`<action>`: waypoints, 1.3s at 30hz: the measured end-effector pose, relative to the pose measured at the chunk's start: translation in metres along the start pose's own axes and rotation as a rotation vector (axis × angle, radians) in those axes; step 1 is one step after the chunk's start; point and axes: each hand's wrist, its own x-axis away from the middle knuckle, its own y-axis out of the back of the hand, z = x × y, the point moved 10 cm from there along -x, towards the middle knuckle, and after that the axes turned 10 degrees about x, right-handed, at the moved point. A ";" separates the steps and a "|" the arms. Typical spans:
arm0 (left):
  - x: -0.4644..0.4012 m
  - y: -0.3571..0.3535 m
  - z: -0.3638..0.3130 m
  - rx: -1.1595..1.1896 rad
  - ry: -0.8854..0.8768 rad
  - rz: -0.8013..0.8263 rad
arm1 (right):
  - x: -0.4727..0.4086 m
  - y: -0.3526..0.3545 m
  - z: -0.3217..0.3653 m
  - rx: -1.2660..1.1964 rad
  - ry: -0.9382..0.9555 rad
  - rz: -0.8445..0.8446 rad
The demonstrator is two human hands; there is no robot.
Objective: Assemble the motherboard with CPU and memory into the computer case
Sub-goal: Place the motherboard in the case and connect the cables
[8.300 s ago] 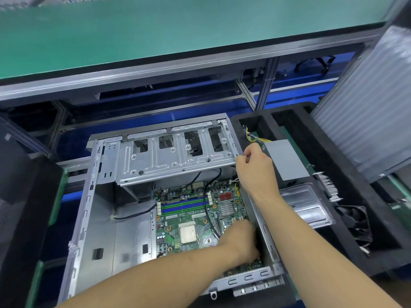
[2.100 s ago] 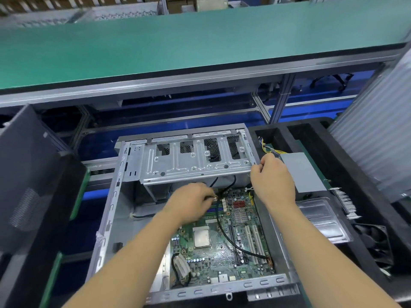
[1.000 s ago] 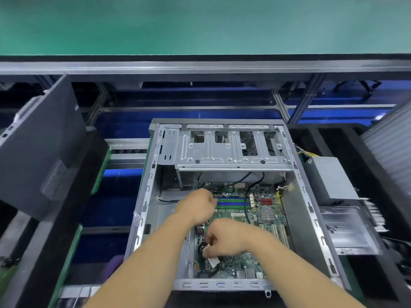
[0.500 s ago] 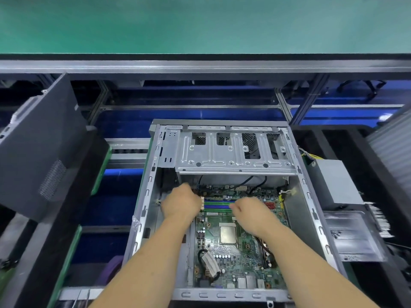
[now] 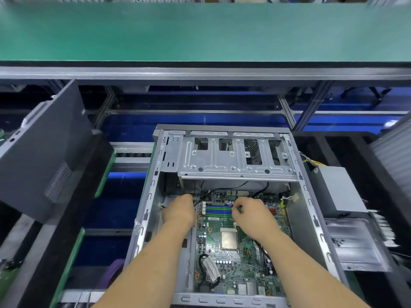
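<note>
An open grey computer case [image 5: 153,181] lies on its side with the green motherboard [image 5: 235,265] flat inside it. The square CPU [image 5: 229,240] sits mid-board, and blue and green memory slots [image 5: 219,211] run across the far part. My left hand [image 5: 179,211] is at the board's far left corner, fingers curled down by thin black cables; what it holds is hidden. My right hand [image 5: 251,215] has curled fingers over the right end of the memory slots. A silver drive cage [image 5: 233,161] spans the far end of the case.
A grey power supply [image 5: 333,190] and a silver metal panel [image 5: 355,243] lie in the black foam tray [image 5: 382,292] on the right. A dark case side panel [image 5: 42,150] leans at left. A green conveyor bench [image 5: 200,32] runs across the back.
Both hands have crept slightly farther into the case, the left toward the far left corner of the board, the right onto the right end of the memory slots. The view has shifted a little.
</note>
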 end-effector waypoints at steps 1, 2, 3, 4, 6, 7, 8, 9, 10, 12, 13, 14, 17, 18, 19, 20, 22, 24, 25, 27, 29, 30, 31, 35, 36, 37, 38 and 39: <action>0.001 0.003 0.000 0.023 0.002 -0.023 | 0.000 0.000 -0.002 0.001 -0.010 -0.005; 0.000 0.007 0.001 0.055 0.004 -0.053 | -0.002 0.000 -0.004 -0.004 -0.024 -0.020; 0.000 0.009 0.002 0.090 0.010 -0.075 | -0.003 0.002 -0.007 -0.028 -0.036 -0.047; 0.000 0.011 0.004 0.135 0.023 -0.095 | -0.005 0.004 -0.010 -0.078 -0.051 -0.081; 0.001 0.014 0.008 0.254 0.074 -0.132 | -0.009 0.006 -0.013 -0.241 -0.069 -0.102; 0.001 0.017 0.011 0.320 0.103 -0.160 | -0.011 0.004 -0.011 -0.348 -0.070 -0.075; 0.001 0.019 0.015 0.388 0.126 -0.189 | -0.014 -0.001 -0.008 -0.453 -0.077 -0.033; 0.002 0.021 0.018 0.460 0.151 -0.214 | -0.017 -0.004 -0.005 -0.544 -0.091 0.001; 0.002 0.022 0.022 0.526 0.173 -0.235 | -0.020 -0.006 -0.003 -0.614 -0.119 0.013; 0.002 0.021 0.028 0.620 0.214 -0.253 | -0.029 -0.008 -0.006 -0.778 -0.218 -0.007; 0.003 0.020 0.031 0.639 0.227 -0.262 | -0.033 -0.011 -0.008 -0.891 -0.276 -0.009; 0.004 0.020 0.033 0.646 0.236 -0.278 | -0.036 -0.015 -0.006 -1.006 -0.323 0.006; 0.007 0.018 0.038 0.608 0.260 -0.300 | -0.040 -0.024 0.007 -1.252 -0.380 0.039; 0.007 0.015 0.038 0.579 0.261 -0.280 | -0.042 -0.028 0.010 -1.356 -0.406 0.036; 0.007 0.013 0.036 0.550 0.257 -0.260 | -0.043 -0.031 0.012 -1.498 -0.440 0.024; 0.008 0.013 0.034 0.516 0.247 -0.252 | -0.045 -0.034 0.014 -1.662 -0.476 -0.004; 0.008 0.017 0.027 0.451 0.200 -0.266 | -0.050 -0.036 0.014 -1.907 -0.509 -0.083; 0.008 0.020 0.016 0.443 0.131 -0.271 | -0.056 -0.039 0.017 -1.998 -0.513 -0.095; 0.006 0.019 0.008 0.480 0.081 -0.258 | -0.059 -0.041 0.019 -2.010 -0.513 -0.074; 0.004 0.015 -0.010 0.560 -0.048 -0.207 | -0.064 -0.045 0.024 -2.003 -0.477 -0.007; 0.003 0.009 -0.026 0.550 -0.163 -0.138 | -0.067 -0.045 0.031 -1.929 -0.403 0.064; 0.003 0.007 -0.030 0.529 -0.192 -0.118 | -0.069 -0.044 0.034 -1.832 -0.368 0.090; 0.003 0.007 -0.030 0.511 -0.207 -0.119 | -0.070 -0.044 0.035 -1.725 -0.355 0.106; 0.000 0.010 -0.024 0.508 -0.201 -0.174 | -0.075 -0.046 0.022 -1.715 -0.544 0.038; 0.000 0.010 -0.023 0.533 -0.187 -0.174 | -0.075 -0.046 0.023 -1.797 -0.550 0.037; 0.000 0.009 -0.020 0.566 -0.163 -0.171 | -0.075 -0.045 0.026 -1.874 -0.534 0.040; -0.001 0.008 -0.017 0.594 -0.135 -0.166 | -0.074 -0.043 0.029 -1.938 -0.509 0.052; -0.002 0.006 -0.015 0.610 -0.117 -0.159 | -0.072 -0.042 0.033 -1.986 -0.486 0.066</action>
